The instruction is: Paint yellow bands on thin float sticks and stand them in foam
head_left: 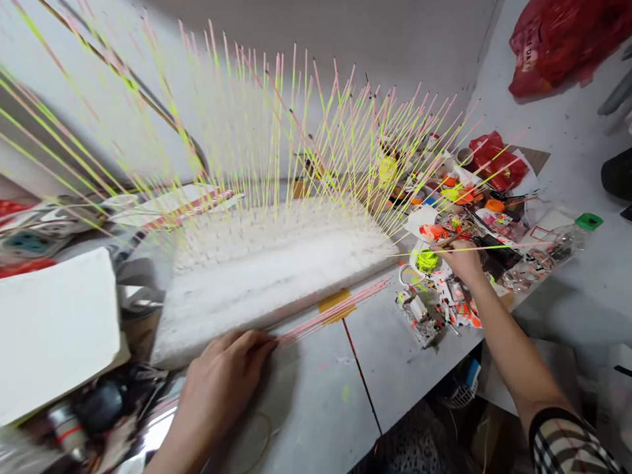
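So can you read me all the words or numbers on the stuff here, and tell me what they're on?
Nothing here can be read for sure.
Red plastic bag: white letters, too blurred to read.
Clear plastic bottle with a green cap: any print is too small to read.
Printed packet at the left edge: its print is too blurred to read.

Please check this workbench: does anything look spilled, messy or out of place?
Yes. Neon yellow paint flecks mark the bench top below the foam block, and paint-smeared scraps lie in an untidy heap near the right hand. Both look like spills or leftover mess.
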{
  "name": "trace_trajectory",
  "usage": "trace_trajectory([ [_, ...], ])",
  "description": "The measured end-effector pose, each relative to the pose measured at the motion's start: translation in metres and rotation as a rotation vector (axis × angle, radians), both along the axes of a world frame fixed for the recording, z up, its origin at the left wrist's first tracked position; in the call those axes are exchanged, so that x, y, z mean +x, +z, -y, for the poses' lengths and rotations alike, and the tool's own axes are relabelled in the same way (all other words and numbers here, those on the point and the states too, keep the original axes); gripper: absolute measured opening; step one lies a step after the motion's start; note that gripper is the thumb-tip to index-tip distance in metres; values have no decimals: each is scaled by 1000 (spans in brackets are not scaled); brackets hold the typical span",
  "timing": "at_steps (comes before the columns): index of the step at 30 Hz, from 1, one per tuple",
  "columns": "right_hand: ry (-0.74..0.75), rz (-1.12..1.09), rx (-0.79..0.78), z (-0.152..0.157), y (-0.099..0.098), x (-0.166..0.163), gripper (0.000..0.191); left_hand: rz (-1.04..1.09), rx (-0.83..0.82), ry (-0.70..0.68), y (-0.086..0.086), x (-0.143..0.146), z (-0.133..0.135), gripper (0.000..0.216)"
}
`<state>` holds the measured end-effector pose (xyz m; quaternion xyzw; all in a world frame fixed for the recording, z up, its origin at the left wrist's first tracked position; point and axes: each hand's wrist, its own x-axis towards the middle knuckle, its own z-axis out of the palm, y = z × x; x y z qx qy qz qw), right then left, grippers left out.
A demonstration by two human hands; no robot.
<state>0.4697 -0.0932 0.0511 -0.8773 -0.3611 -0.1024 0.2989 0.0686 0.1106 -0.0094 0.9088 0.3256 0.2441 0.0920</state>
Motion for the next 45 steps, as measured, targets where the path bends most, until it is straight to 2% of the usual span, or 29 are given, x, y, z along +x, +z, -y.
trace_trajectory([
  [5,-12,21,-83,-1,2,-3,27,62,56,-17,10,-2,3,25],
  [12,-45,9,-72,14,8,2,24,38,-26,-20,16,0,13,26],
  [15,-59,-3,-30,21,6,9,21,51,-26,-19,15,4,18,29],
  [19,-49,9,43,31,4,13,26,130,-58,-24,15,9,25,30],
  [22,18,31,90,37,5,10,25,162,-81,-65,14,13,30,29],
  [25,147,59,111,39,4,2,22,194,-59,-109,14,17,34,31],
  [29,295,146,51,41,-2,-12,26,197,-55,-130,16,19,39,32],
  [32,328,157,52,45,-4,-21,30,196,-40,-117,17,18,40,31],
  [37,265,142,48,60,6,-36,32,190,75,-104,17,18,37,29],
  [40,189,82,44,73,13,-46,35,230,86,-118,23,20,42,26],
  [43,106,31,105,90,15,-55,38,331,109,-176,31,19,61,21],
  [45,72,-14,180,101,13,-62,32,373,140,-209,33,14,81,22],
])
